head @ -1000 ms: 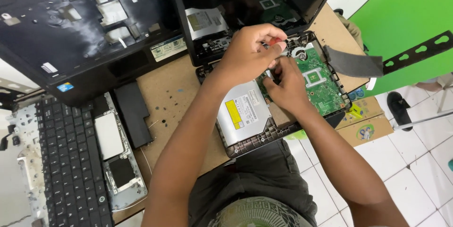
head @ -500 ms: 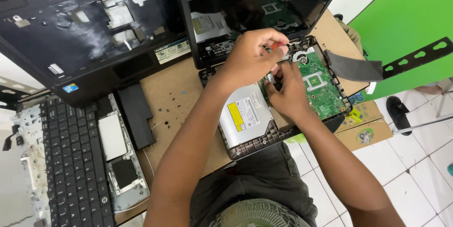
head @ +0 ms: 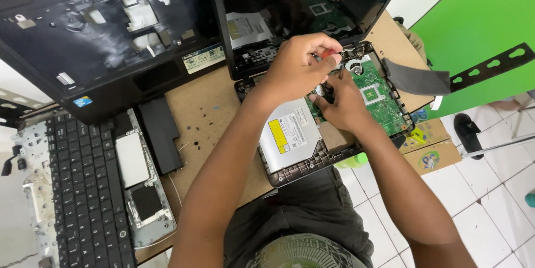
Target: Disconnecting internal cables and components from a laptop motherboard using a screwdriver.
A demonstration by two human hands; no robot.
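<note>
Over on the left lies a detached keyboard [head: 83,190]; further right, the left hand [head: 295,67] arches over the opened laptop base [head: 312,162], fingers pinched on a red-handled screwdriver [head: 329,53]. Beside it, the right hand [head: 343,101] presses curled fingertips onto the green motherboard [head: 384,98].
</note>
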